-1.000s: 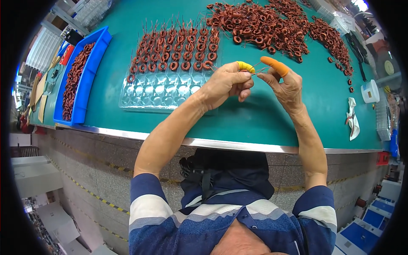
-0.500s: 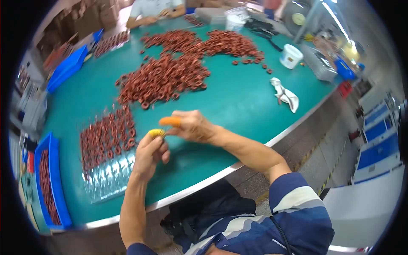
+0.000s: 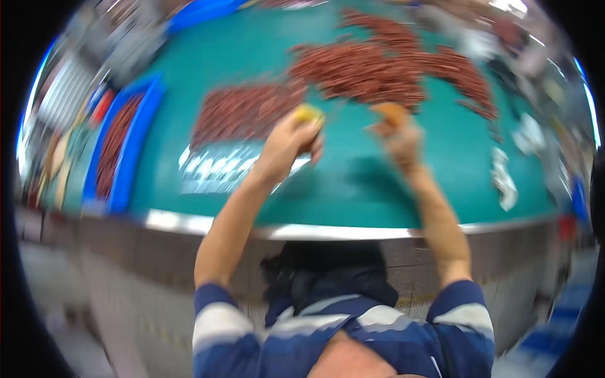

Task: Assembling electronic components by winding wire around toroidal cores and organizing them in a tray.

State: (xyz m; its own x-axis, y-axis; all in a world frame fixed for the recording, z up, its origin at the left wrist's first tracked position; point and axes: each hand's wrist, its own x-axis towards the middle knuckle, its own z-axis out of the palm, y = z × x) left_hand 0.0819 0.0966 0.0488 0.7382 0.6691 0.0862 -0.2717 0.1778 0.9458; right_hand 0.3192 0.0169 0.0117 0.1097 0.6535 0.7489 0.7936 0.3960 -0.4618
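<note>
Motion blurs the whole picture. My left hand (image 3: 283,145), with a yellow finger cover (image 3: 309,114), hovers beside the right edge of a clear plastic tray (image 3: 217,173). Its fingers are curled together; anything pinched in them is too smeared to make out. Rows of reddish-brown rings (image 3: 236,113) fill the tray's far part, while its near part shows bare, shiny plastic. My right hand (image 3: 404,143) wears an orange finger cover (image 3: 392,113) and is over the table just near the big pile of reddish-brown rings (image 3: 359,72). Blur hides whether its fingers hold anything.
A long blue bin (image 3: 135,148) with reddish-brown pieces stands left of the tray. Another blue bin (image 3: 205,14) lies at the far left. At the right are a crumpled white cloth (image 3: 503,179) and a white bucket (image 3: 528,134). The green table (image 3: 340,201) has a pale front edge.
My hands, close together before, are now apart: the right has moved away toward the ring pile, the left stays near the tray. The whole view has turned and shifted.
</note>
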